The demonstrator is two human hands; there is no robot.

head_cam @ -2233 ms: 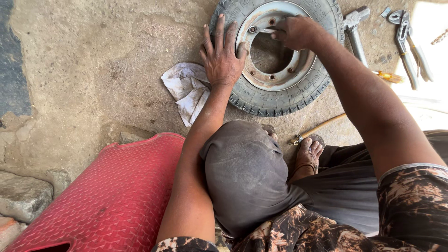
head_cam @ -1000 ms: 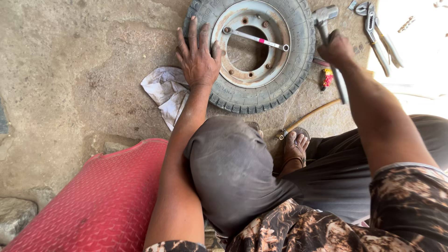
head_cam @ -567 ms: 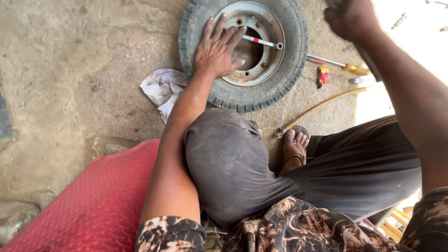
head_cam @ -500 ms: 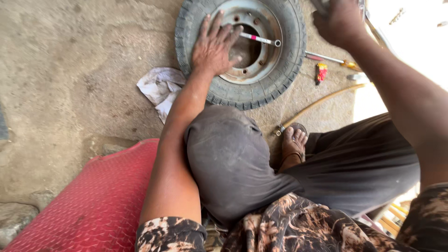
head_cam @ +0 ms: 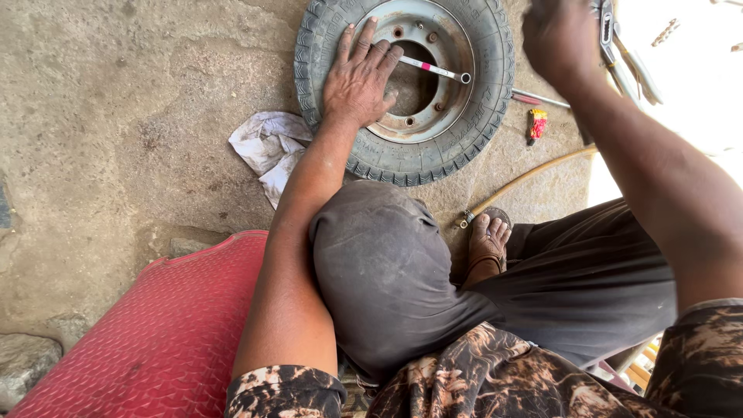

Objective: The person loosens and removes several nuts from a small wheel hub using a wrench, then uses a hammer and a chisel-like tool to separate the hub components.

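Rough concrete floor [head_cam: 116,116] carries a small tyre [head_cam: 495,93]; left hand [head_cam: 357,77] lies spread flat on its rim [head_cam: 453,42], while right hand [head_cam: 561,39], raised just beside, is blurred, its grip unclear.

— Do you see any package, label, sign or screen from your side?

— No, I find none on my view. The closest is a small red and yellow object [head_cam: 537,123] on the ground, just beside the tyre [head_cam: 480,131]; it is too small for me to tell if it is a packet.
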